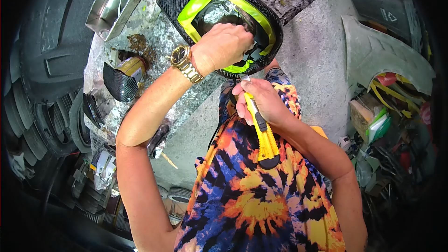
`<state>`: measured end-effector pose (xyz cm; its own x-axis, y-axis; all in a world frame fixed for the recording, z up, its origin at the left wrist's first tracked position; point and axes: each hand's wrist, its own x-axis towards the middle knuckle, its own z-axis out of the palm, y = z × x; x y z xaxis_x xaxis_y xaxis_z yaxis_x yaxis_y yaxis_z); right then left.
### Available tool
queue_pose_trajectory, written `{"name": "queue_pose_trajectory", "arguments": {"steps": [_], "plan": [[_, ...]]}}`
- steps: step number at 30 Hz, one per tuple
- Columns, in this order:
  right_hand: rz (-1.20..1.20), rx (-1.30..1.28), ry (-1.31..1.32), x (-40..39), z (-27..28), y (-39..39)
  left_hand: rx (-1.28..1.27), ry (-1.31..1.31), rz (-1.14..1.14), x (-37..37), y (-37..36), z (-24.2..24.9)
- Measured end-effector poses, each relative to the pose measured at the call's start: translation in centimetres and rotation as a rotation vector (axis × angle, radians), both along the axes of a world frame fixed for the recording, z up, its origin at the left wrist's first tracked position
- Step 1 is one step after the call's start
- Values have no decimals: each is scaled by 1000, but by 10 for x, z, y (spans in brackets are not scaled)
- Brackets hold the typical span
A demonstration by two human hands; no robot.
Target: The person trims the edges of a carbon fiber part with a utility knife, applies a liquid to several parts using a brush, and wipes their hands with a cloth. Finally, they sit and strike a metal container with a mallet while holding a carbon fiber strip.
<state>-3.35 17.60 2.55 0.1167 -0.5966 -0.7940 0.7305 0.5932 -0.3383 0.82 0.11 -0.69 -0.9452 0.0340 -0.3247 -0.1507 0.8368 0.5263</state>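
Note:
A black carbon-fibre part (173, 1) lies at the table's edge, with bright green tape (192, 7) around its opening. My left hand (224, 45), with a gold watch on the wrist, is closed over the lower part of the opening; what its fingers hold, if anything, is hidden. Just below the part, my right hand (262, 100) grips a yellow utility knife (264, 135). The knife's blade end points up toward the part, and its black end hangs down over the patterned shirt.
The worn table (161, 72) carries a metal box-shaped piece (114, 2), a yellowish can (133, 67) and a small carbon-fibre piece (119, 83). At the right, a grey panel (382, 49) stands near a cardboard box (364, 114). Dark moulded parts (56, 32) fill the left side.

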Motion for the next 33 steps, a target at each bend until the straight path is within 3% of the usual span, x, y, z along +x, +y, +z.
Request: {"name": "queue_pose_trajectory", "arguments": {"steps": [13, 15, 20, 27, 33], "plan": [[-170, 31, -64, 20, -1, -3, -24, 94, 34, 7, 2, -6], [-305, 43, -115, 27, -2, -4, -30, 102, 31, 7, 1, -5], [-382, 65, -120, 36, 3, -8, -39, 113, 28, 8, 1, -7], [-198, 24, -123, 13, -4, 0, 15, -22, -6, 6, -1, -3], [76, -52, -140, -11, -10, -3, 19, 31, 56, 5, -1, -2]]}}
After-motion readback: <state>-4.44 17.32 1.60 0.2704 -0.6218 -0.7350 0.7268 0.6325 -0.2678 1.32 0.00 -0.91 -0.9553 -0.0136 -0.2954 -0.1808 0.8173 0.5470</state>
